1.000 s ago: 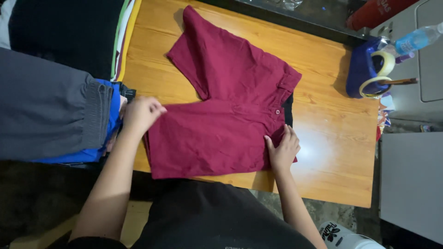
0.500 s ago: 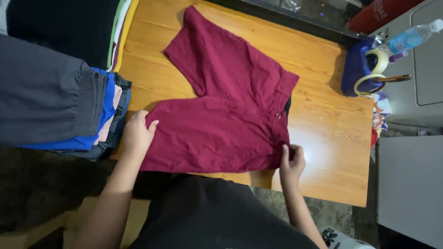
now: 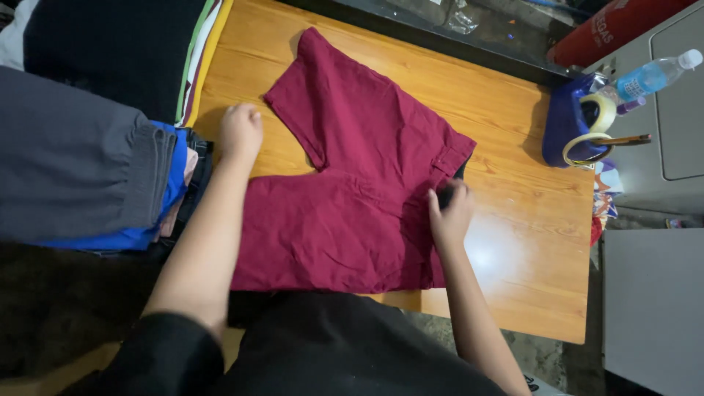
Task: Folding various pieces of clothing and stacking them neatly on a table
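While shorts (image 3: 352, 191) lie flat, right hand (image 3: 449, 213) pinches waistband.

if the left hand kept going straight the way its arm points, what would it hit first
Probably the far leg of the maroon shorts, up and slightly right of the left hand; only bare table lies between. Depth is unclear.

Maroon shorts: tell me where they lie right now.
In the head view the maroon shorts lie flat mid-table on the wooden table, between the folded clothes stack at left and the blue tape holder at right.
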